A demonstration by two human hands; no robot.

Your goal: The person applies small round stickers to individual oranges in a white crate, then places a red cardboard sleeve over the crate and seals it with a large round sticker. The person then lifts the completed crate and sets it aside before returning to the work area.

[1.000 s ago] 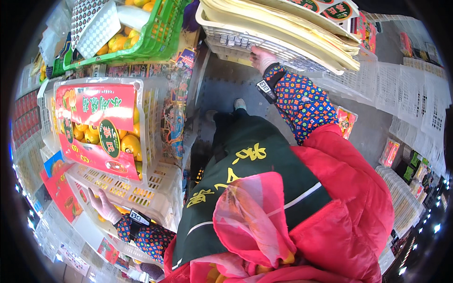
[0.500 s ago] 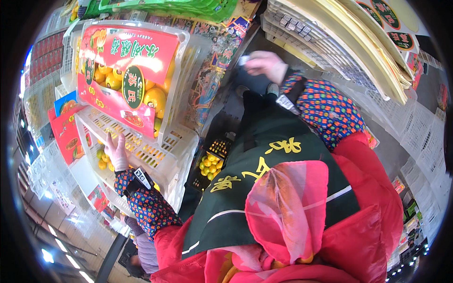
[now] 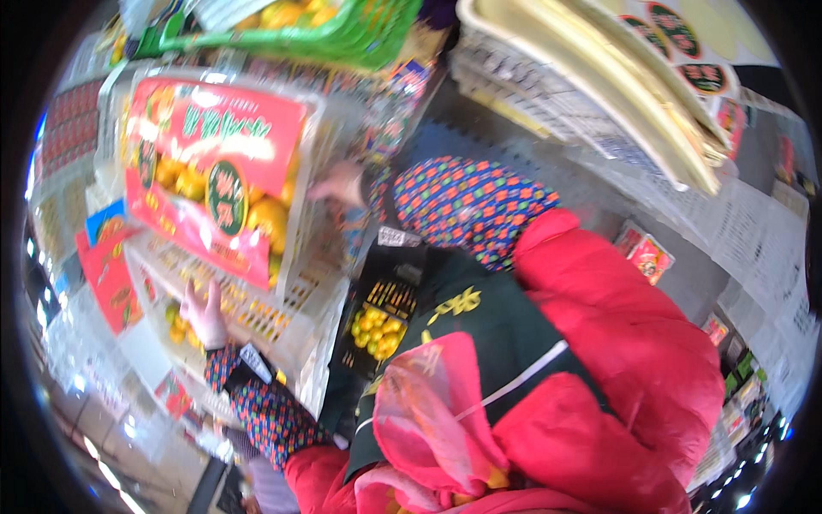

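A white plastic crate (image 3: 318,128) holds oranges under a red printed cover sheet (image 3: 257,128) with a window in it. It sits on another pale slotted crate (image 3: 295,321). My left hand (image 3: 204,317) is at the near left side of the lower crate, fingers stretched and apart. At the right side of the upper crate is my right hand (image 3: 341,184), smeared by motion. Its fingertips are beside the crate's wall; whether they touch it or hold something I cannot make out.
A green basket (image 3: 377,34) with oranges stands at the far left. Stacked pale crates with sheets on top (image 3: 599,77) rise at the far right. Below my right arm, a black crate (image 3: 390,295) holds small yellow-orange fruit. Another person (image 3: 265,480) is at the lower left.
My right hand, which had a small white thing at its fingers, has swung left to the upper crate's side. My left hand stays by the lower crate. The view has shifted.
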